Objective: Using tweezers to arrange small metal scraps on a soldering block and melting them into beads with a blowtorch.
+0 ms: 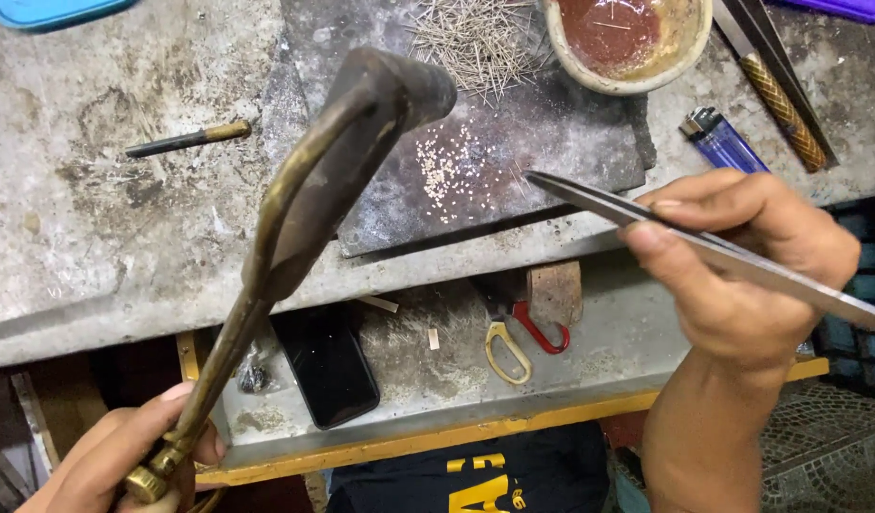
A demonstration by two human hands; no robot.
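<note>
At the far left, the corner of a blue tray (pixel 48 9) shows at the top edge of the worn grey workbench (pixel 95 218), and a short dark tool with a brass end (pixel 188 139) lies alone on the bench top. Low in the left corner the left hand (pixel 124 456) is closed around the brass base of a blowtorch (pixel 304 218), whose curved stem rises up and to the right and ends in a dark nozzle over a dark slab (pixel 551 142); the torch head hides part of that slab. On the slab lies a scatter of small pale grains (pixel 449 171), with a heap of thin wire pins (pixel 475 38) above them. Below, on a lower shelf with a yellow front edge (pixel 428 439), rest a black phone (pixel 325 366), scissors with one yellow and one red handle loop (pixel 518 342), and a small brown block (pixel 555 292) just above the scissors. At the top, a pale bowl (pixel 637 38) sits at the slab's upper right corner and holds a reddish-brown liquid. Right of it lie a blue lighter (pixel 722 142) and a tool with a cross-hatched brass handle (pixel 784 109), with a purple tray corner (pixel 850 8) beyond. The right hand (pixel 741 266) pinches long steel tweezers (pixel 684 237) between thumb and fingers, their tips pointing left, close above the slab's front edge and near the grains, not touching them.
</note>
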